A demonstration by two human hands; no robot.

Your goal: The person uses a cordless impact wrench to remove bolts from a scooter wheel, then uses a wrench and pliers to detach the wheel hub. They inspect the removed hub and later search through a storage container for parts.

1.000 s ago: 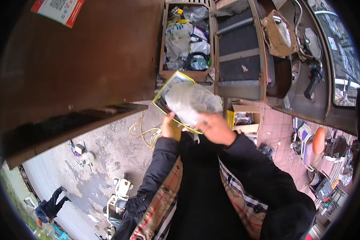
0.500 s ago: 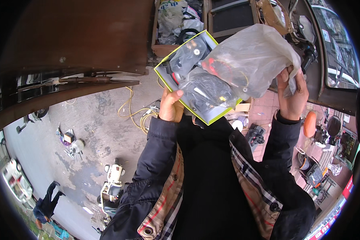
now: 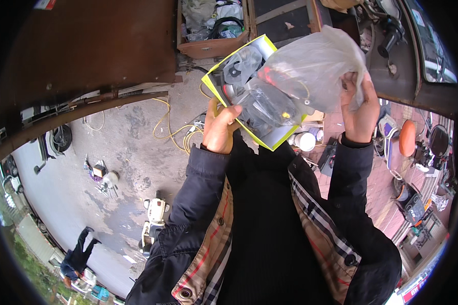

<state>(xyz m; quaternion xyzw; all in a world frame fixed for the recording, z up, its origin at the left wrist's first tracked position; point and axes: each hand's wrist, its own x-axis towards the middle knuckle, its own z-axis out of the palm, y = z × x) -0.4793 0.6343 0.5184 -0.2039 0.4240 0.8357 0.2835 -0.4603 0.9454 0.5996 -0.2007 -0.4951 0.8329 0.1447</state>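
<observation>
My left hand (image 3: 220, 127) grips the near left edge of a yellow-green cardboard box (image 3: 279, 145), thumb over the rim. Bagged parts fill the box; among them are a clear bag of dark parts (image 3: 276, 108) and a smaller clear bag (image 3: 241, 65). My right hand (image 3: 360, 104) is closed on the gathered end of a large translucent plastic bag (image 3: 324, 63). That bag spreads over the right side of the box. Something red and a thin yellow cord or wire show through it, too blurred to name. The fingertips of my right hand are partly hidden by the plastic.
Beyond the box stands a wooden drawer (image 3: 213, 48) with bags and black cable. A brown panel (image 3: 86, 46) hangs at the left. Yellow hose (image 3: 164, 122) lies on the concrete. White tubs (image 3: 305, 141) stand to the right. A person (image 3: 79, 256) walks at the far lower left.
The surroundings have shifted in view as my head turned. My right hand and the large bag have come slightly left, toward the box. Both hands keep their hold.
</observation>
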